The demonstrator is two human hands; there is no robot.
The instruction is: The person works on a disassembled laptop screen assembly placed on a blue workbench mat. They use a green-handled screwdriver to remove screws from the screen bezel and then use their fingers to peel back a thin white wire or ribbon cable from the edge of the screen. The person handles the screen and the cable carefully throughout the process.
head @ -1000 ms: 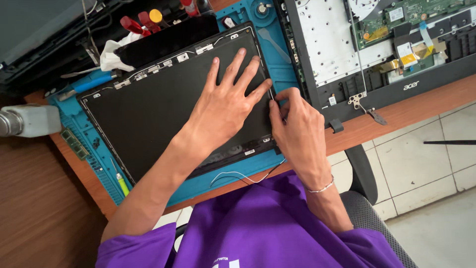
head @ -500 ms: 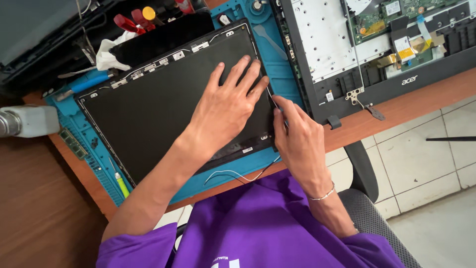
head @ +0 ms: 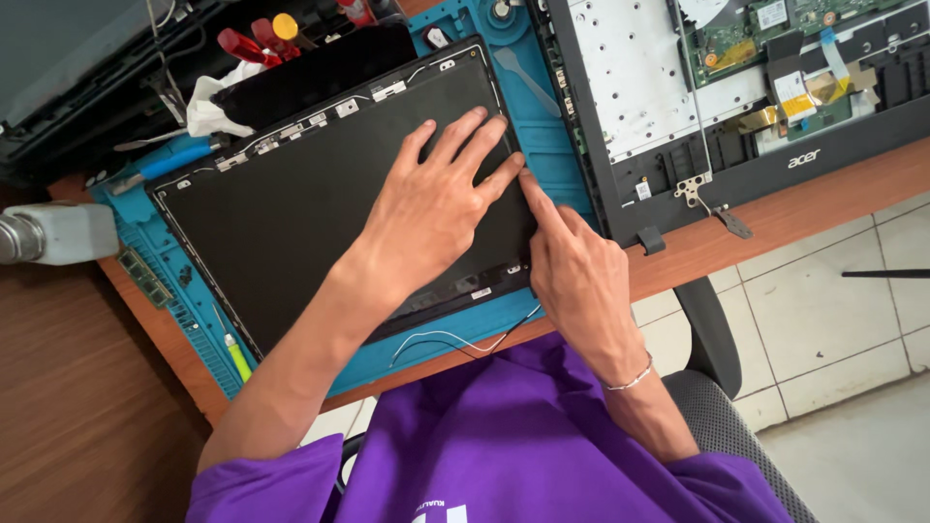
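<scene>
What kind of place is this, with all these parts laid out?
Probably an electronics repair bench: a black laptop screen panel lies on a blue repair mat under both hands, beside an opened laptop base with its circuit board bare, and red-handled screwdrivers.

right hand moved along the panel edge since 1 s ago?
Yes. The right hand slid along the right edge of the black display panel, away from the corner near the person, toward the blue mat's far end.

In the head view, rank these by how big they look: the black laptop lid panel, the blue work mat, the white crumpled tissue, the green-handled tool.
1. blue work mat, mostly covered
2. black laptop lid panel
3. white crumpled tissue
4. green-handled tool, smaller than the tissue, though the gap is small
</scene>
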